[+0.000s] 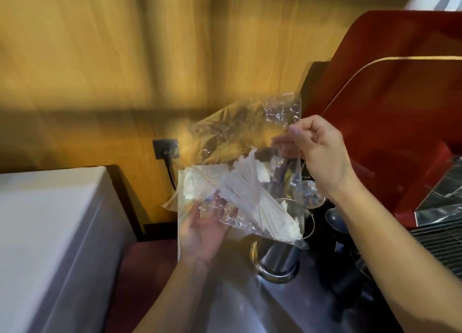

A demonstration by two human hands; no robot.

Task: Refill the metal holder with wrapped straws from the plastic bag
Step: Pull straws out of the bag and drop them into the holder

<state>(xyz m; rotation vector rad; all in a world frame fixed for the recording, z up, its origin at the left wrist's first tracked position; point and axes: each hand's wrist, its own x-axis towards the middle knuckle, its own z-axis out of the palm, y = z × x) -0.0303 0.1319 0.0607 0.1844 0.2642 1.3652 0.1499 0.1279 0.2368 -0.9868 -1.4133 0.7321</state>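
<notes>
A clear plastic bag (240, 132) hangs in the air over the counter, tilted with its lower end over the metal holder (277, 257). A bundle of white wrapped straws (252, 197) lies inside the bag, slanting down toward the holder's rim. My right hand (320, 155) pinches the bag's upper right edge. My left hand (207, 230) is under the bag with fingers spread, pressing against its lower side near the straws. The holder's inside is mostly hidden by the bag.
A red coffee machine (390, 102) with a metal drip grate (440, 245) stands at the right. Dark cups and a spoon (335, 217) sit behind the holder. A white appliance (50, 232) is at the left, a wall socket (166, 149) on the wooden wall.
</notes>
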